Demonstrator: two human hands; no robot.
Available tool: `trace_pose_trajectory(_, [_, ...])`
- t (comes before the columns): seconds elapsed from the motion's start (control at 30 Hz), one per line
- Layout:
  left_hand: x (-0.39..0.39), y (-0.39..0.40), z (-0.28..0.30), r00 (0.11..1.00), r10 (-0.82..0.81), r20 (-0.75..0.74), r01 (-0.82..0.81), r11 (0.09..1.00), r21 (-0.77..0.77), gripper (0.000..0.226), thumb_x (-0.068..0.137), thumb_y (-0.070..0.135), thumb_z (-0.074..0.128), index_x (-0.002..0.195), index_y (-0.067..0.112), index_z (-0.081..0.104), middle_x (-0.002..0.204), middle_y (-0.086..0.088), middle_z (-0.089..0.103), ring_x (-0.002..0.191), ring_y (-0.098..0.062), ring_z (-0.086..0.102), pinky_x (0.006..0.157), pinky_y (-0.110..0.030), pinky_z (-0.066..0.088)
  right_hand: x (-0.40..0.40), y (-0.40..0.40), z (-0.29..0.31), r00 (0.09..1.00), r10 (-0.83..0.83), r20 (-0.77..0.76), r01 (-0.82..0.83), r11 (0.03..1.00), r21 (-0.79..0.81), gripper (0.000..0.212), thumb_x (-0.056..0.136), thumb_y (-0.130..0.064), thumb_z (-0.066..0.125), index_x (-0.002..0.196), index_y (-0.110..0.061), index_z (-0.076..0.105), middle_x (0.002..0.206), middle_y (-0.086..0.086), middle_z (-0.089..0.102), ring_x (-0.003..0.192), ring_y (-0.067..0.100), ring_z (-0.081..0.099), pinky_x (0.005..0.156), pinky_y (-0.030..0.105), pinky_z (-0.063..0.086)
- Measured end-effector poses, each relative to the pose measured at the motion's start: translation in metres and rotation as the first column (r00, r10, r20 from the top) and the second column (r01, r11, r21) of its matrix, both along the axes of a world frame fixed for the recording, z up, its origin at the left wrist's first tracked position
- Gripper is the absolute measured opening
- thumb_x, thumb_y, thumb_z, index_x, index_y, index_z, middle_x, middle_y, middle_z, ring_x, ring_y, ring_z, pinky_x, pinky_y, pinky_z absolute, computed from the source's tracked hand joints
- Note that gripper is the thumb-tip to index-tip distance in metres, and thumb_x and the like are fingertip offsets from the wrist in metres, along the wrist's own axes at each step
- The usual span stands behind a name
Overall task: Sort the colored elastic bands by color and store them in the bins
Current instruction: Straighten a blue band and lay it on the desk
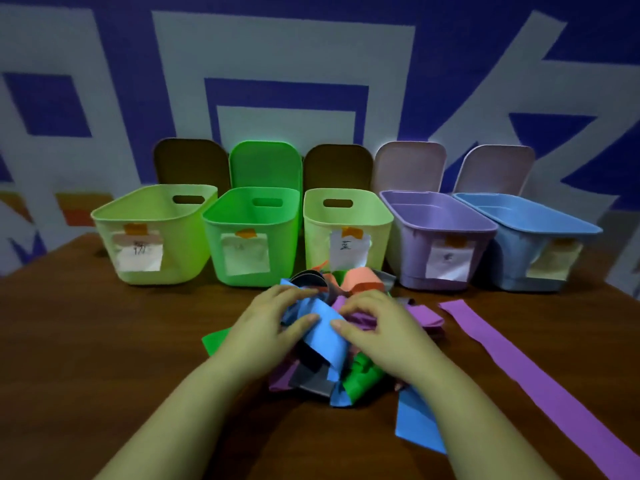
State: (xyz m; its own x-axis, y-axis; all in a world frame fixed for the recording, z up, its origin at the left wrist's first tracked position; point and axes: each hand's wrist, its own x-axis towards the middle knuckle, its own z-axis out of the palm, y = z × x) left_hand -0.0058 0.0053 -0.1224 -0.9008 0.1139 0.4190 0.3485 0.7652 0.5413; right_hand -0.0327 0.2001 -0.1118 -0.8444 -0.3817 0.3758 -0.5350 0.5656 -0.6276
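A tangled pile of colored elastic bands lies mid-table: blue, purple, green, grey, black and an orange band point(360, 280) at the back. Both hands are on the pile. My left hand point(273, 323) and my right hand point(377, 327) each pinch an edge of the same blue band point(325, 332) on top. A long purple band point(533, 372) lies stretched out flat to the right, apart from the pile. Behind the pile stand five open bins in a row: light green point(114, 220), bright green point(214, 223), pale yellow-green point(315, 230), purple point(415, 237), blue point(519, 244).
Each bin carries a paper label taped on its front, and lids point(265, 164) lean upright against the patterned blue-and-white wall behind. The brown wooden table point(104, 341) is bare on the left side and in front of the pile.
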Motion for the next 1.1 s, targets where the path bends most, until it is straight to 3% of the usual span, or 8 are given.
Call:
trace_pose_trajectory(0.17, [-0.002, 0.0, 0.002, 0.994, -0.076, -0.075, 0.072, 0.996, -0.05, 0.052, 0.076, 0.063, 0.038, 0.118, 0.038, 0.058, 0.132, 0.014, 0.042, 0.129, -0.002, 0.031, 0.103, -0.01, 0.018, 0.012, 0.0, 0.006, 0.997, 0.079, -0.028, -0.082, 0.988, -0.134, 0.019, 0.085, -0.023, 0.067, 0.073, -0.033, 0.055, 0.082, -0.01, 0.062, 0.081, 0.004, 0.058, 0.075, 0.026, 0.048])
trace_pose_trajectory(0.3, [0.002, -0.011, 0.015, 0.97, -0.158, -0.184, 0.177, 0.98, 0.09, 0.019, 0.078, 0.051, 0.054, 0.087, 0.034, 0.051, 0.1, 0.014, 0.062, 0.105, -0.003, 0.054, 0.092, -0.021, 0.04, 0.026, -0.002, 0.018, 0.99, 0.124, -0.073, -0.138, 0.963, -0.23, 0.011, 0.089, -0.025, 0.061, 0.078, -0.027, 0.058, 0.085, -0.009, 0.061, 0.077, 0.006, 0.057, 0.07, 0.021, 0.045])
trace_pose_trajectory(0.47, [0.001, -0.028, 0.02, 0.953, -0.067, -0.294, 0.056, 0.997, -0.045, 0.031, 0.074, 0.072, 0.05, 0.079, 0.041, 0.052, 0.079, 0.019, 0.056, 0.084, -0.007, 0.052, 0.079, -0.025, 0.04, 0.032, 0.002, 0.027, 0.981, 0.119, -0.152, -0.164, 0.928, -0.334, 0.005, 0.083, -0.028, 0.055, 0.08, -0.025, 0.059, 0.081, -0.02, 0.061, 0.079, -0.004, 0.057, 0.07, 0.008, 0.041])
trace_pose_trajectory(0.57, [-0.003, -0.036, 0.017, 0.973, -0.029, -0.227, 0.011, 0.997, -0.077, 0.039, 0.071, 0.079, 0.045, 0.071, 0.04, 0.047, 0.079, 0.012, 0.058, 0.084, -0.011, 0.053, 0.078, -0.03, 0.042, 0.027, 0.014, 0.03, 0.99, 0.062, -0.128, -0.115, 0.878, -0.465, 0.007, 0.081, -0.034, 0.057, 0.081, -0.028, 0.06, 0.08, -0.019, 0.062, 0.077, -0.002, 0.057, 0.067, 0.012, 0.045])
trace_pose_trajectory(0.67, [0.0, -0.037, 0.02, 0.991, 0.054, -0.123, -0.045, 0.996, 0.08, 0.035, 0.073, 0.063, 0.062, 0.065, 0.032, 0.049, 0.065, 0.011, 0.054, 0.068, -0.005, 0.047, 0.068, -0.021, 0.033, 0.019, 0.027, 0.035, 0.991, 0.015, -0.132, -0.083, 0.842, -0.533, 0.007, 0.081, -0.031, 0.055, 0.077, -0.031, 0.06, 0.074, -0.015, 0.061, 0.071, -0.001, 0.055, 0.06, 0.01, 0.043])
trace_pose_trajectory(0.83, [0.009, -0.049, 0.032, 0.997, 0.002, 0.074, -0.02, 0.969, 0.246, 0.027, 0.064, 0.042, 0.074, 0.064, 0.02, 0.059, 0.052, 0.015, 0.054, 0.049, -0.001, 0.042, 0.047, -0.017, 0.033, -0.005, 0.047, 0.028, 0.99, -0.102, -0.097, 0.049, 0.895, -0.443, 0.022, 0.087, -0.018, 0.065, 0.073, -0.035, 0.061, 0.072, -0.015, 0.063, 0.069, -0.001, 0.054, 0.062, 0.008, 0.043])
trace_pose_trajectory(0.97, [0.015, -0.062, 0.033, 0.931, -0.055, 0.361, 0.0, 0.989, 0.149, 0.015, 0.068, 0.02, 0.082, 0.073, 0.018, 0.068, 0.067, 0.003, 0.066, 0.062, -0.004, 0.056, 0.061, -0.021, 0.042, -0.017, 0.064, 0.023, 0.975, -0.218, -0.051, 0.188, 0.922, -0.338, 0.017, 0.088, -0.013, 0.063, 0.076, -0.026, 0.06, 0.08, -0.009, 0.063, 0.072, 0.005, 0.054, 0.063, 0.006, 0.043])
trace_pose_trajectory(1.1, [0.013, -0.075, 0.03, 0.939, -0.037, 0.341, -0.08, 0.943, 0.323, 0.011, 0.073, 0.007, 0.076, 0.078, 0.015, 0.071, 0.074, 0.003, 0.072, 0.071, -0.006, 0.064, 0.071, -0.022, 0.051, -0.018, 0.071, 0.021, 0.957, -0.291, -0.004, 0.285, 0.941, -0.184, 0.005, 0.085, -0.018, 0.068, 0.083, -0.021, 0.065, 0.086, -0.012, 0.063, 0.08, 0.004, 0.056, 0.064, 0.009, 0.04])
